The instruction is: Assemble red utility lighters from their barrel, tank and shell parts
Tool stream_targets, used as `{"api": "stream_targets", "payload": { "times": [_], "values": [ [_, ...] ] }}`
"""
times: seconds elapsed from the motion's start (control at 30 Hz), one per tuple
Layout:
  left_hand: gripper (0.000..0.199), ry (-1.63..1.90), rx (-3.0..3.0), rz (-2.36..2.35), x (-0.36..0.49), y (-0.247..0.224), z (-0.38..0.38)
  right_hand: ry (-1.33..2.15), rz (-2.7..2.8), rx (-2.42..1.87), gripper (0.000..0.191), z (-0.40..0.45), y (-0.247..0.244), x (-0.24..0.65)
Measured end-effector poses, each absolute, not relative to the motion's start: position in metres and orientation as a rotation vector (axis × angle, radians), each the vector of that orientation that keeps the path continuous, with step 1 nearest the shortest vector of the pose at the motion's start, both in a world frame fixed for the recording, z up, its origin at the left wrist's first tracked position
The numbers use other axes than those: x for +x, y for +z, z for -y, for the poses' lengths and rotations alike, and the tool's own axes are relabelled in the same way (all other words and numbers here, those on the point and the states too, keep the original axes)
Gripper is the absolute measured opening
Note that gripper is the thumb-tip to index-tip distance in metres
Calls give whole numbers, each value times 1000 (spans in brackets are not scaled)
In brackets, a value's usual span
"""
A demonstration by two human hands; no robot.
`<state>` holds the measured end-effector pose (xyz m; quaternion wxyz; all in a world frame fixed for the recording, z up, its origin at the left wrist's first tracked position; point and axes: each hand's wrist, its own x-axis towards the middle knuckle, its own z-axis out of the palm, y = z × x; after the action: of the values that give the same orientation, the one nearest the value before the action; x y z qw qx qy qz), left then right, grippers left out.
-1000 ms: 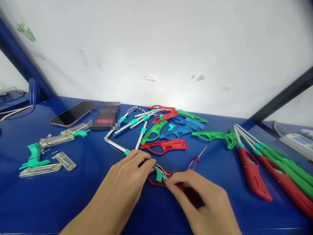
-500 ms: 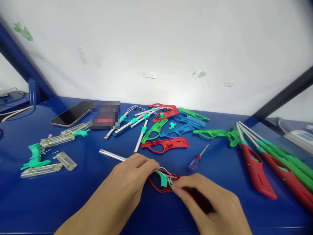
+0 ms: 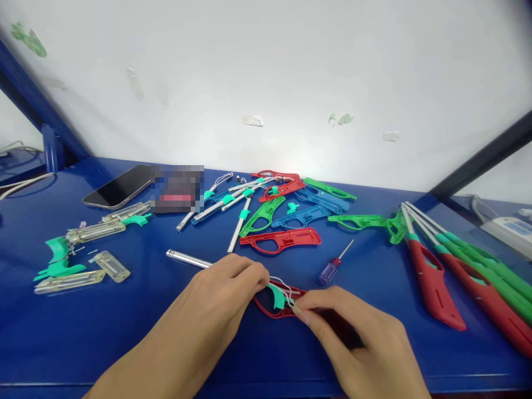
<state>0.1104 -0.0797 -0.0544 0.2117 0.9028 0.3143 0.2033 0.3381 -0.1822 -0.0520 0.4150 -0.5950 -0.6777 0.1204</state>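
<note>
In front of me lies an opened red lighter handle [image 3: 271, 312] with a teal trigger [image 3: 277, 297] in it. Thin white wires [image 3: 286, 287] loop over its inside. My left hand [image 3: 226, 293] is closed around the front of the handle, where a silver metal tube [image 3: 189, 258] sticks out to the left. Thumb and forefinger of my right hand [image 3: 357, 332] pinch at the wires beside the trigger. That hand covers the rear of the handle, and its fingertips hide the wire ends.
Behind my hands lie red half shells [image 3: 286, 240], green half shells [image 3: 262, 216] and several metal tubes [image 3: 240, 223]. A screwdriver [image 3: 330, 270] lies right of centre. Long lighters [image 3: 436, 282] are at right. Clear fuel tanks [image 3: 70, 281] and a phone [image 3: 118, 187] are at left.
The view has shifted slightly, and the things on the table appear a little higher. Both hands keep almost the same hold, with the right fingertips still at the wires.
</note>
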Motion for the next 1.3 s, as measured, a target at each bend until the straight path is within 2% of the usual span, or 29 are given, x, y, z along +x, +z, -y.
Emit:
{"api": "stream_targets", "payload": {
  "times": [0.67, 0.9, 1.07, 1.3],
  "values": [
    [21, 680, 2672, -844, 115, -55, 79, 329, 1684, -1526, 17, 185, -54, 339],
    [36, 605, 2700, -851, 120, -47, 78, 308, 1705, -1520, 17, 185, -52, 339],
    [34, 621, 2749, -850, 124, -45, 78, 251, 1693, -1491, 18, 183, -51, 336],
    [45, 599, 2830, -819, 120, -46, 79, 140, 1704, -1475, 17, 181, -46, 333]
  ]
}}
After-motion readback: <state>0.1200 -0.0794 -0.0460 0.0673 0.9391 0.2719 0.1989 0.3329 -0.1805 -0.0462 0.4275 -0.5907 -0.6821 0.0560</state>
